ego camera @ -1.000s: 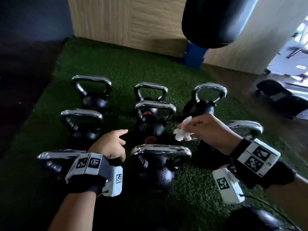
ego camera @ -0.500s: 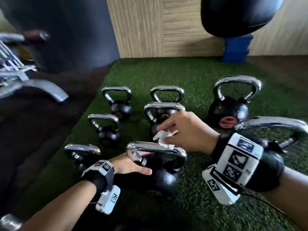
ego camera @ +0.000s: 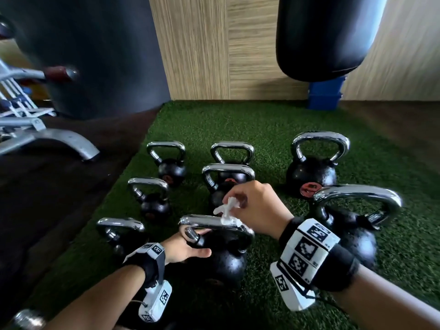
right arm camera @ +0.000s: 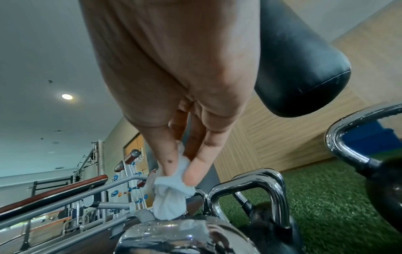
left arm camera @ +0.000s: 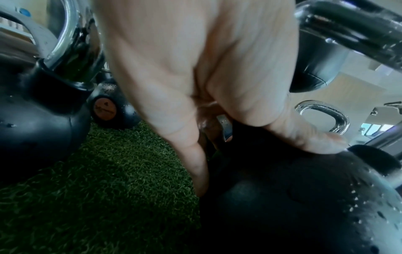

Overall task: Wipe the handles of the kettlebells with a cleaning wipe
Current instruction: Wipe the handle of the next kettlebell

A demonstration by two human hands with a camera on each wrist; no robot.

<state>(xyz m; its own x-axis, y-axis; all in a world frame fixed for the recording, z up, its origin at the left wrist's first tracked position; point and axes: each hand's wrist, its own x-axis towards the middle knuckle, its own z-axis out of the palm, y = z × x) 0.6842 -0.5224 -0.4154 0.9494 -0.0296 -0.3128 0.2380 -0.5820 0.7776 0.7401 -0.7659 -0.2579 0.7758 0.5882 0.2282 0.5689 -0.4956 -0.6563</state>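
Several black kettlebells with chrome handles stand on green turf. The nearest kettlebell is in front of me. My left hand holds it at the left foot of its handle, index finger behind the post. The thumb lies on the ball. My right hand pinches a crumpled white wipe between thumb and fingers. In the right wrist view the wipe touches the top of the wet chrome handle, with the right hand above it.
A bigger kettlebell stands just right of my right wrist, another behind it, and smaller ones to the left. A black punching bag hangs above a blue box. A grey machine frame stands left.
My left hand dropped from hovering and took hold of the nearest kettlebell. The right hand brought the wipe down onto its handle. My head turned left.
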